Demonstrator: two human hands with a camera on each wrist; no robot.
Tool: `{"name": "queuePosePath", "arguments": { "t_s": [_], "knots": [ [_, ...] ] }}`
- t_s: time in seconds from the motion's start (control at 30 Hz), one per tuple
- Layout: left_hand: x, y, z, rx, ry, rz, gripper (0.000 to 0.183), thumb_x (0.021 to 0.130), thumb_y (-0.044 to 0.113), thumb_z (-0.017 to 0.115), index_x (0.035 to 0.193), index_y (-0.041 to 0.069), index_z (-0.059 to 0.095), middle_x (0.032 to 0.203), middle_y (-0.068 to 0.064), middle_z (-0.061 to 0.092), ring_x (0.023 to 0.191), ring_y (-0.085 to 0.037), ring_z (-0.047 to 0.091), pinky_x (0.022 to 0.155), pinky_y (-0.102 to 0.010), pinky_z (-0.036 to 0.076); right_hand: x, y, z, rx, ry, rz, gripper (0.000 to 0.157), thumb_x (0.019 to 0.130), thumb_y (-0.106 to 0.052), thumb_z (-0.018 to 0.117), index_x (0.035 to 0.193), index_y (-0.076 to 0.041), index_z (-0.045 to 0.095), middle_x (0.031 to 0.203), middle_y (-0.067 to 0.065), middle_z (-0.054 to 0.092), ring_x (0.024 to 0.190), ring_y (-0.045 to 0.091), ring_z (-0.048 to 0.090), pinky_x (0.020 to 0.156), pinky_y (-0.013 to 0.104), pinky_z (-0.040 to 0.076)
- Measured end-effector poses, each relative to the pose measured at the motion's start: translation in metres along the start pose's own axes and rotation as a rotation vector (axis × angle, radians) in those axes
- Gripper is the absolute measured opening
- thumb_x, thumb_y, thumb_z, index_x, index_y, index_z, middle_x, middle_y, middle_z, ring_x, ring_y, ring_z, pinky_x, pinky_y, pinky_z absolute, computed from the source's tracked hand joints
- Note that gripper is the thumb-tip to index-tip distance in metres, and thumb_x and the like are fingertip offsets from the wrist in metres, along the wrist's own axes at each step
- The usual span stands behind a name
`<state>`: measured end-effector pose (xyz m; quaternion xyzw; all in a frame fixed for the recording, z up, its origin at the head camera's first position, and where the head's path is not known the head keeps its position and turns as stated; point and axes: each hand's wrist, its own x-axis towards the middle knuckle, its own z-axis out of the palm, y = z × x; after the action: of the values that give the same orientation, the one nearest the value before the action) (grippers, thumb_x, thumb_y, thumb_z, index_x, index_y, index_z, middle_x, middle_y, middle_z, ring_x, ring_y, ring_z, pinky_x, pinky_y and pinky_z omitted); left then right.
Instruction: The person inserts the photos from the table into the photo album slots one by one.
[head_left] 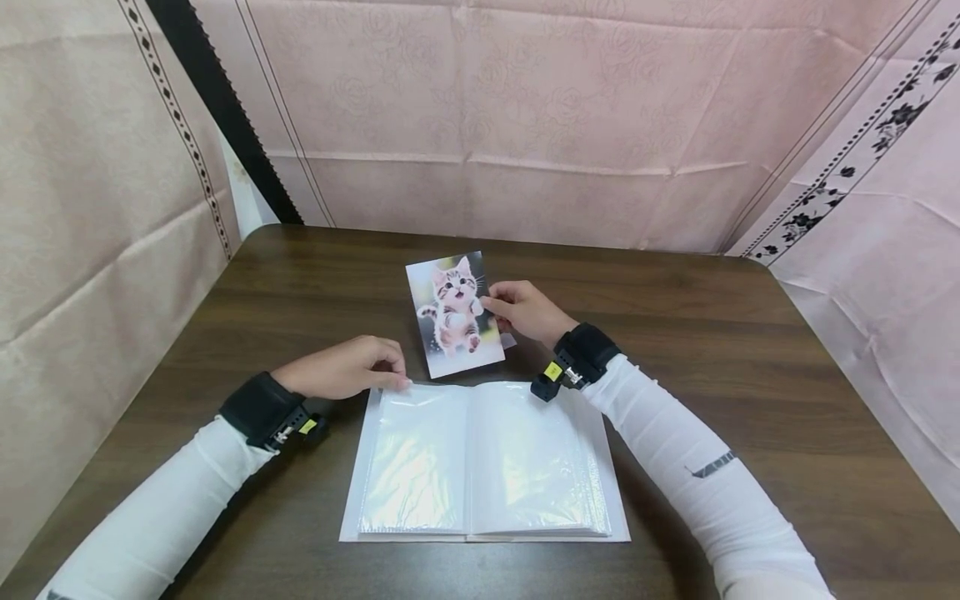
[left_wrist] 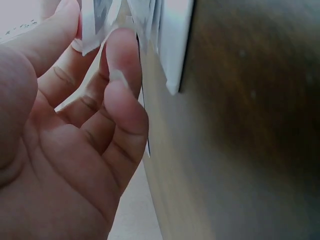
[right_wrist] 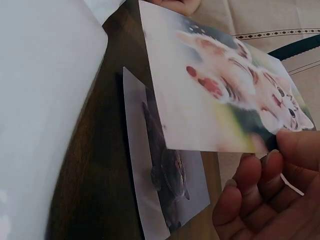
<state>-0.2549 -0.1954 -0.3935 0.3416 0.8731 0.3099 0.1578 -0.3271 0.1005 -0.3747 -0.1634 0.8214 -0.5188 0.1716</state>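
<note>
My right hand (head_left: 528, 310) pinches a photo print of a kitten (head_left: 450, 321) at its right edge, thumb on the picture side and fingers behind. The print is raised and tilted beyond the top edge of an open photo album (head_left: 423, 458) with clear sleeves. At the album's top left corner, my left hand (head_left: 348, 367) holds the edge of a sleeve (left_wrist: 95, 27) between thumb and fingers. Beneath the kitten print, a second photo print with a dark grey cat (right_wrist: 167, 170) lies on the table; the head view shows just its pale corner (head_left: 508, 341).
The album lies flat on a brown wooden table (head_left: 712, 375), its pale cover border (head_left: 617, 508) showing round the sleeves. Pink patterned cloth (head_left: 525, 108) hangs behind the table and at both sides. Both wrists carry black straps with small cameras.
</note>
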Motion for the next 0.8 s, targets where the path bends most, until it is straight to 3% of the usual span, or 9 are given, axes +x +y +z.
{"name": "queuePosePath", "arguments": {
  "t_s": [0.17,0.5,0.8],
  "knots": [
    [-0.001,0.000,-0.003,-0.017,-0.017,-0.010,0.019,0.091,0.036,0.061,0.096,0.020,0.069,0.083,0.001,0.058,0.080,-0.016,0.054,0.071,-0.031,0.047,0.006,0.000,0.004,-0.027,-0.026,-0.008,0.020,0.097,-0.023,0.055,0.104,-0.007,0.064,0.086,0.013,0.054,0.084,0.035,0.054,0.078,0.041,0.047],
    [-0.003,0.001,-0.010,-0.038,-0.031,-0.011,0.015,0.088,0.036,0.065,0.093,0.023,0.070,0.077,0.002,0.062,0.075,-0.015,0.058,0.068,-0.030,0.050,0.011,-0.005,0.014,-0.063,-0.081,-0.002,0.023,0.097,-0.027,0.055,0.102,-0.007,0.063,0.092,0.011,0.056,0.085,0.030,0.055,0.074,0.029,0.047],
    [-0.006,0.000,-0.016,-0.120,-0.060,0.011,0.016,0.087,0.029,0.069,0.100,0.021,0.071,0.089,0.004,0.068,0.076,-0.014,0.062,0.071,-0.031,0.054,0.013,-0.008,0.022,-0.080,-0.116,-0.016,0.023,0.098,-0.027,0.053,0.098,-0.006,0.063,0.084,0.011,0.055,0.078,0.028,0.055,0.068,0.027,0.044]
  ]
}}
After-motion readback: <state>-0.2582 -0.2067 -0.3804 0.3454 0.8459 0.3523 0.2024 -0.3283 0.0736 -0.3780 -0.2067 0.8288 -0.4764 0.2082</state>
